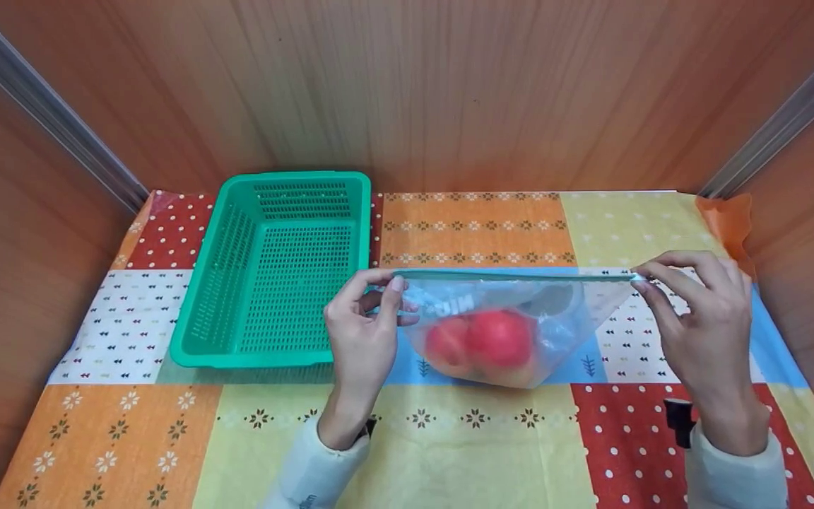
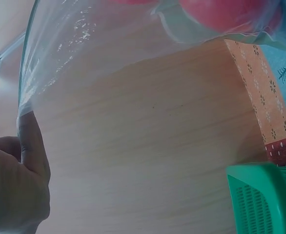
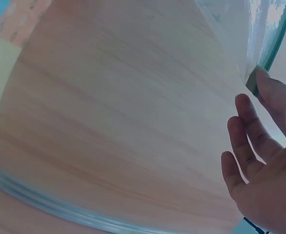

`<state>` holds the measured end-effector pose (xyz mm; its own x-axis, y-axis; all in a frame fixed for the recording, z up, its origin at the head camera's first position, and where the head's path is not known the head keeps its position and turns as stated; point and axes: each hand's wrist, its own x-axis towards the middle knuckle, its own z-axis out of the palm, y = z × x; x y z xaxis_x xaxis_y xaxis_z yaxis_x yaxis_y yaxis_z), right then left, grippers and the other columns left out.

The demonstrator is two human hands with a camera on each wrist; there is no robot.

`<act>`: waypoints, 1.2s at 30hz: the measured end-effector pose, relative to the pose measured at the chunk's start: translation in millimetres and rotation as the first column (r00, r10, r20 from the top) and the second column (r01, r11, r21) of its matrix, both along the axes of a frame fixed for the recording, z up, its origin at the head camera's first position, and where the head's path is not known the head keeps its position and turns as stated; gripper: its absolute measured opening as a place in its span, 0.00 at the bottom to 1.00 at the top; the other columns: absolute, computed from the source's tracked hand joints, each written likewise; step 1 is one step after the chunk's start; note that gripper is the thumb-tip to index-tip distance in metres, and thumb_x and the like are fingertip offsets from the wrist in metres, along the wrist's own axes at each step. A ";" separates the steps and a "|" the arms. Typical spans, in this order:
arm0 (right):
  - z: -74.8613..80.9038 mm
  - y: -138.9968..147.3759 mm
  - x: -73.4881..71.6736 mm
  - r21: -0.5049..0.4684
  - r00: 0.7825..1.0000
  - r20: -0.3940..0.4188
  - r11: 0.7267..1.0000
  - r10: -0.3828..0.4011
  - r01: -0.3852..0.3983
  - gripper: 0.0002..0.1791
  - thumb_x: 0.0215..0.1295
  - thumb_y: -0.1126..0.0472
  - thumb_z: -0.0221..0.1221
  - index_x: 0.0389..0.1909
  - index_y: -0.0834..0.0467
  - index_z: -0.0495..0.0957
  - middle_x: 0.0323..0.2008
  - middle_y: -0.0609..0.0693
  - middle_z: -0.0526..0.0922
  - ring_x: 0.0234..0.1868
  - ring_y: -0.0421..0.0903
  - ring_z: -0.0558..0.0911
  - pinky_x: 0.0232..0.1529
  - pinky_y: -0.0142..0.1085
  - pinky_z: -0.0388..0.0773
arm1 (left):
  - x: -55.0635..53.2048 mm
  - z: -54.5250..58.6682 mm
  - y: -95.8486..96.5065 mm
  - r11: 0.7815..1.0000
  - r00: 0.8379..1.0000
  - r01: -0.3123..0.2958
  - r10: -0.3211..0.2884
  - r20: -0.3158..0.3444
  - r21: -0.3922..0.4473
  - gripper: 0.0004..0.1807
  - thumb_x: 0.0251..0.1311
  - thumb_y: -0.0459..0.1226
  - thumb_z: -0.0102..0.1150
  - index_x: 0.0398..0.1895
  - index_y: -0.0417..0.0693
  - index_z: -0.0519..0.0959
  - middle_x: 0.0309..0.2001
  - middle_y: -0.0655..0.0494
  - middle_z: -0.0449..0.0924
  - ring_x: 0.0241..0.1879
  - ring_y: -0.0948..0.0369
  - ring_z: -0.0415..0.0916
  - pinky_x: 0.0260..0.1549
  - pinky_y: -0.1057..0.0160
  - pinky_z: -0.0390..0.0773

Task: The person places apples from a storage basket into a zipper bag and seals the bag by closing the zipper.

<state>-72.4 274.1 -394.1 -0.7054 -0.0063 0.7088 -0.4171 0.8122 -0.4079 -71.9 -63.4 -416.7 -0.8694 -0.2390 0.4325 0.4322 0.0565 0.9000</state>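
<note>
A clear zip bag [image 1: 562, 318] with a green strip along its top edge hangs stretched between both hands. Inside it lie two round red fruits [image 1: 499, 338], blurred by the plastic; I cannot tell their exact kind. My left hand [image 1: 364, 332] pinches the bag's top left corner between thumb and fingers. At the opposite top corner, my right hand [image 1: 707, 325] pinches the strip's end with thumb and index finger. In the right wrist view, the other fingers [image 3: 240, 141] of that hand stand away from the plastic. The top edge runs nearly straight and taut.
Left of the bag stands a green plastic basket [image 1: 273, 359] with slotted walls. A patchwork-patterned cloth [image 1: 393, 452] covers the table. Wooden panels [image 1: 449, 92] enclose the back and sides. An orange item [image 1: 732, 223] sits at the far right corner.
</note>
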 end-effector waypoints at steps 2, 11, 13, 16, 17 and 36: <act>-1.6 1.1 1.3 0.005 1.000 0.011 1.000 0.014 -0.014 0.19 0.53 0.78 0.75 0.47 0.67 0.89 0.48 0.65 0.84 0.54 0.31 0.68 0.56 0.43 0.61 | 1.2 -2.3 0.4 1.000 1.000 0.001 -0.001 0.011 -0.005 0.04 0.71 0.25 0.62 0.43 0.30 0.83 0.37 0.41 0.83 0.26 0.58 0.86 0.26 0.58 0.88; -8.9 6.5 7.1 0.038 0.989 0.137 0.997 0.058 -0.064 0.19 0.52 0.78 0.75 0.48 0.68 0.88 0.48 0.64 0.84 0.54 0.35 0.72 0.55 0.42 0.62 | 7.1 -16.7 -0.6 0.999 0.997 0.017 -0.015 0.073 -0.027 0.03 0.70 0.26 0.64 0.42 0.32 0.84 0.36 0.43 0.84 0.23 0.57 0.85 0.25 0.59 0.87; -11.2 7.3 8.7 0.033 0.985 0.162 0.997 0.064 -0.071 0.19 0.52 0.78 0.76 0.47 0.67 0.88 0.48 0.63 0.84 0.55 0.30 0.69 0.55 0.40 0.62 | 8.6 -19.2 -0.6 0.999 0.996 0.023 -0.020 0.087 -0.027 0.03 0.70 0.26 0.64 0.43 0.32 0.84 0.37 0.42 0.84 0.24 0.56 0.86 0.24 0.58 0.87; -14.9 8.6 11.4 0.021 0.978 0.195 0.997 0.073 -0.078 0.20 0.53 0.77 0.76 0.48 0.65 0.89 0.48 0.60 0.85 0.55 0.25 0.68 0.57 0.30 0.64 | 9.8 -23.9 -0.6 0.999 0.994 0.025 -0.021 0.109 -0.032 0.04 0.70 0.26 0.63 0.44 0.32 0.84 0.37 0.42 0.83 0.24 0.56 0.86 0.25 0.59 0.87; -16.0 9.2 12.1 0.020 0.976 0.204 0.997 0.075 -0.081 0.20 0.54 0.76 0.76 0.49 0.64 0.89 0.48 0.59 0.85 0.55 0.24 0.68 0.57 0.26 0.64 | 10.3 -25.4 -0.6 0.999 0.993 0.024 -0.020 0.116 -0.035 0.04 0.70 0.26 0.64 0.44 0.33 0.84 0.38 0.42 0.83 0.24 0.56 0.86 0.25 0.59 0.87; -29.3 21.1 16.8 -0.044 0.903 0.371 0.975 0.217 -0.216 0.19 0.58 0.76 0.73 0.49 0.57 0.90 0.45 0.50 0.87 0.51 0.25 0.75 0.47 0.12 0.72 | 5.9 -52.4 -5.9 0.994 0.966 0.109 -0.109 0.236 0.014 0.04 0.72 0.26 0.60 0.45 0.33 0.81 0.38 0.46 0.79 0.22 0.62 0.77 0.21 0.70 0.73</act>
